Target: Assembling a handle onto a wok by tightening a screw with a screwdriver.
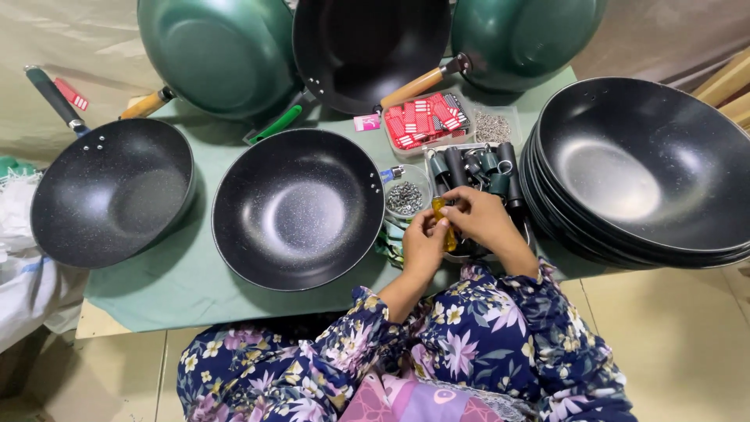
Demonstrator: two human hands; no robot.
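Observation:
Both my hands meet over the near edge of the table, holding a small yellow-orange piece (443, 223) between them. My left hand (423, 242) grips it from the left and my right hand (482, 221) covers it from the right. Just beyond them stands a tray of dark green handles (475, 166). A black handle-less wok (298, 207) lies to the left of my hands. A small round bowl of metal screws (405, 198) sits between the wok and the tray.
A stack of black woks (644, 172) fills the right side. A black wok with a green handle (109, 191) lies far left. Green and black wooden-handled woks (219, 51) lean at the back. A box of red tags (426, 117) and a box of rivets (493, 126) sit behind the tray.

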